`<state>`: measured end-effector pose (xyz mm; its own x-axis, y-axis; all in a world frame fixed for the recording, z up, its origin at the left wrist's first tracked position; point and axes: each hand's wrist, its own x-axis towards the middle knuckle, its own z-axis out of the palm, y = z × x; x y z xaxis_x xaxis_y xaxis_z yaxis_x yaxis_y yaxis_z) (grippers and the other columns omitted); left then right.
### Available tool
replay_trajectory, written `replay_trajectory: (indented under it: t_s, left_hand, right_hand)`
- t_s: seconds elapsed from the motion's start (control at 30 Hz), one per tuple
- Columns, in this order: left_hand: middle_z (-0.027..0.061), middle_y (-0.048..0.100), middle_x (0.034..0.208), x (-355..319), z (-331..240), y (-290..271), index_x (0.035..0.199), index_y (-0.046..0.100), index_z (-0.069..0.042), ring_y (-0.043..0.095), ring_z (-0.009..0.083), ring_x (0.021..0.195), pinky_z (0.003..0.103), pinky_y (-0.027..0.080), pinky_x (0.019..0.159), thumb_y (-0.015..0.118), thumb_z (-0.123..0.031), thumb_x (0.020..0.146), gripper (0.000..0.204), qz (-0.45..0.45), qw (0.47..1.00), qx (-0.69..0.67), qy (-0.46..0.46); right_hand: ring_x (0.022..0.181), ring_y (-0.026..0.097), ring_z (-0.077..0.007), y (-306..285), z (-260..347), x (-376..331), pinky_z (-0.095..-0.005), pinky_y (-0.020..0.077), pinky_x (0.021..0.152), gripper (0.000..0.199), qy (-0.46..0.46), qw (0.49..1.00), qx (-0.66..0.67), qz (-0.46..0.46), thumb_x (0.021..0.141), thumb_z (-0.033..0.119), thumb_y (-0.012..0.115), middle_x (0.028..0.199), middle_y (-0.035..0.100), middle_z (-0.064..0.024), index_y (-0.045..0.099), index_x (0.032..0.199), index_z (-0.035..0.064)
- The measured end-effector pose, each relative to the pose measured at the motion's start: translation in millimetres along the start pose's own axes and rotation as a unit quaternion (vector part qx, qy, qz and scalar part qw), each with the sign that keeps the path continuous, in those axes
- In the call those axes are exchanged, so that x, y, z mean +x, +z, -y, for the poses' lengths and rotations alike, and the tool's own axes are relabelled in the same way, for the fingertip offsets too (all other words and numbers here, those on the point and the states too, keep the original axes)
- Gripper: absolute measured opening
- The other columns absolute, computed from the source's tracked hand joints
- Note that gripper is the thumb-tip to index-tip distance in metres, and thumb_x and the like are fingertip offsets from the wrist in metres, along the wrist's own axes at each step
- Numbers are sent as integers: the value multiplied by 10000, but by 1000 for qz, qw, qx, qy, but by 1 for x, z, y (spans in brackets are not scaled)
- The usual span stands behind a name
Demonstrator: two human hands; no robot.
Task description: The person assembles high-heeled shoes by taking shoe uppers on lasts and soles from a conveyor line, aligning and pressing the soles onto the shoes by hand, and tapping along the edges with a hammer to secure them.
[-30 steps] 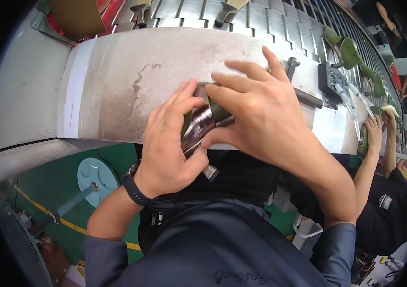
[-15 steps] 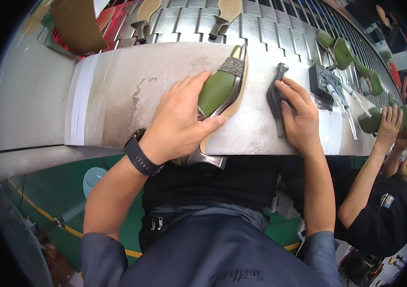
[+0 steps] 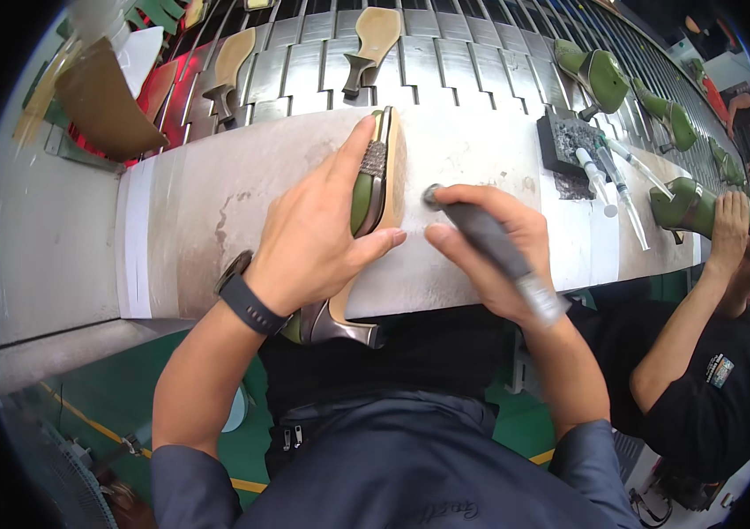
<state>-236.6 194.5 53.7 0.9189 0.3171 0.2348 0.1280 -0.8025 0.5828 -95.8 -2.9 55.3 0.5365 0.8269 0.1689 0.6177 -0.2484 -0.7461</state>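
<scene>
A green high-heeled shoe with a glittery band lies on its side on the worktable, its tan sole turned right and its heel hanging over the near edge. My left hand is wrapped over its upper, with the thumb near the sole edge. To the right, my right hand grips a dark hand tool with a rounded metal tip and a silvery far end. The tool is tilted above the tabletop, apart from the shoe, and partly blurred.
Tan soles with heels lie on the metal slat conveyor beyond the worktable. A black block and several syringes are at right. Beside me, a co-worker's hands hold another green shoe.
My right hand has picked the dark tool up off the table and brought it left, toward the shoe. My left hand and the shoe have shifted slightly, and the shoe's sole is tilted more upright.
</scene>
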Motion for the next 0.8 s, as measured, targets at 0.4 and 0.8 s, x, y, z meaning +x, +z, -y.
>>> replay_trajectory:
  t_s: [0.4,0.8]
  left_hand:
    - [306,577,1486,9,-4,-10,1681,270,-21,614,501,1301,472,527,1078,896,-121,754,1123,110,992,-25,-54]
    - [186,613,1078,8,1,-5,1670,291,1,654,396,927,488,553,788,898,-173,746,1120,62,998,-11,-4]
  right_hand:
    - [1128,722,-226,37,-5,17,-418,606,1020,261,217,792,561,-103,1041,147,682,1202,758,-176,706,1201,-58]
    - [1065,771,-255,-17,7,59,-371,589,985,277,-72,967,224,96,901,56,718,1173,790,-215,712,1149,-66]
